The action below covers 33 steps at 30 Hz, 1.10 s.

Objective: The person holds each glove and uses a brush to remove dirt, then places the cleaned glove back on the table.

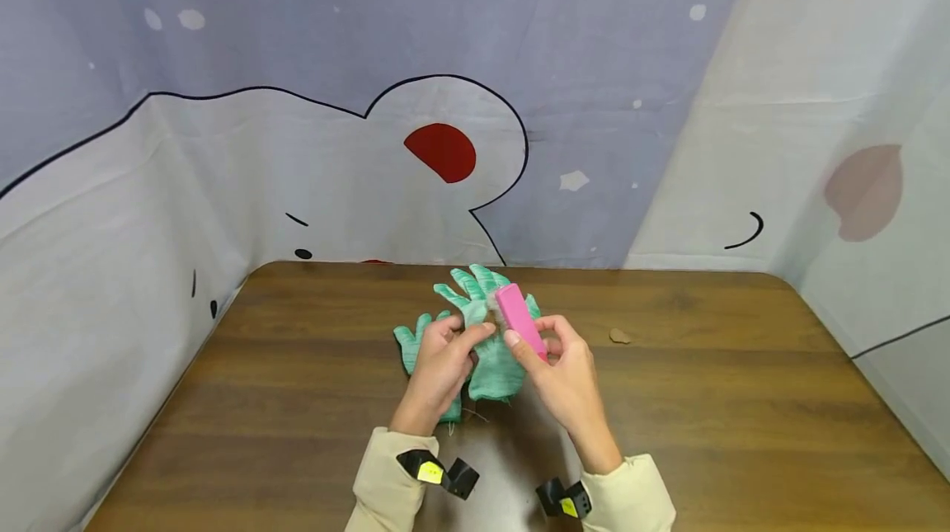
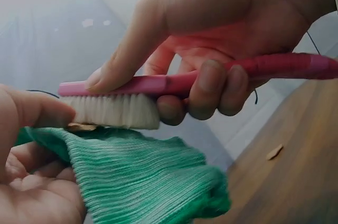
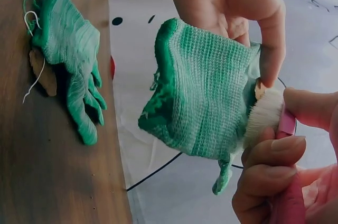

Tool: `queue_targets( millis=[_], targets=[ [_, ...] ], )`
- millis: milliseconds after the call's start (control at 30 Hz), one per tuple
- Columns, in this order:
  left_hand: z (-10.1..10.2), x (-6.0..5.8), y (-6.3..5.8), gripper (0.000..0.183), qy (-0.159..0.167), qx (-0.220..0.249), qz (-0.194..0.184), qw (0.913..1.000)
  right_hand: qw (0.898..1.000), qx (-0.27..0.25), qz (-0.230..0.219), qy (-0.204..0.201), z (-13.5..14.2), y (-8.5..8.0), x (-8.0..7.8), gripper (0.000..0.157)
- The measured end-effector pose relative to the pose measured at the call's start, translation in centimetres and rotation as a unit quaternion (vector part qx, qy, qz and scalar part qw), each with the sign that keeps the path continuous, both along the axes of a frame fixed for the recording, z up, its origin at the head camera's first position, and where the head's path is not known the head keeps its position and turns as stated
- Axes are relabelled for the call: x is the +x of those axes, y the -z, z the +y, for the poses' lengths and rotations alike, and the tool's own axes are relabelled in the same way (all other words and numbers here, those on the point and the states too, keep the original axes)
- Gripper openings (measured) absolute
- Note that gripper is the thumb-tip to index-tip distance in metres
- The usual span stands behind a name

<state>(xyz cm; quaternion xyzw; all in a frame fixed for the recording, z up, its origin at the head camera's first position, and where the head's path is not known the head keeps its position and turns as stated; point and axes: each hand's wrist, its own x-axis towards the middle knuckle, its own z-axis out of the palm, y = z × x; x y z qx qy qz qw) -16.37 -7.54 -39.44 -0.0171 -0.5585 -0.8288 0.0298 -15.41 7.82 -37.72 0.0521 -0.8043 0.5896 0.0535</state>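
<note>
A green knitted glove (image 1: 496, 367) is held up over the table by my left hand (image 1: 436, 371), its thumb on top and the other fingers underneath. Under that thumb lies a small flat brown piece (image 2: 82, 127) against the fabric. My right hand (image 1: 570, 379) grips a pink brush (image 1: 521, 319) by its handle, thumb along the back of its head. The brush's pale bristles (image 2: 119, 112) face down onto the glove beside the brown piece and left fingertip. A second green glove (image 3: 76, 49) rests on the table behind my left hand.
On the wooden table (image 1: 727, 416), another flat brown piece (image 1: 619, 336) lies to the right. A larger brown piece (image 3: 43, 73) is beside the second glove's cuff, with loose white thread. A printed curtain (image 1: 334, 177) stands along the table's back and sides.
</note>
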Motion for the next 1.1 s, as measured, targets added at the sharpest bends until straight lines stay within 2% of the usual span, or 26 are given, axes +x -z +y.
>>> queue_targets(
  millis=[133, 400, 633, 733, 1033, 1100],
  targets=[
    [0.3, 0.0, -0.1, 0.044, -0.018, 0.032, 0.011, 0.9993, 1.0, -0.006, 0.02, -0.001, -0.3, 0.1, 0.0, 0.038],
    [0.7, 0.0, -0.1, 0.037, -0.026, 0.041, 0.024, 0.9986, 0.999, -0.007, 0.049, 0.008, -0.6, 0.5, 0.0, 0.037],
    [1.2, 0.0, -0.4, 0.007, -0.008, 0.078, 0.036, 0.9963, 0.998, 0.003, 0.069, 0.011, -0.7, 0.6, 0.1, 0.038],
    [1.2, 0.1, -0.5, 0.006, -0.003, 0.096, 0.04, 0.9946, 0.996, 0.004, 0.082, 0.018, -0.6, 0.5, 0.2, 0.038],
    [1.1, 0.3, -0.8, 0.005, -0.035, 0.094, 0.019, 0.9948, 0.992, 0.042, 0.109, 0.046, -0.6, 0.3, 0.4, 0.038],
    [1.1, 0.3, -0.8, 0.005, -0.035, 0.106, 0.014, 0.9936, 0.991, 0.052, 0.112, 0.052, -0.5, 0.4, 0.3, 0.038]
  ],
)
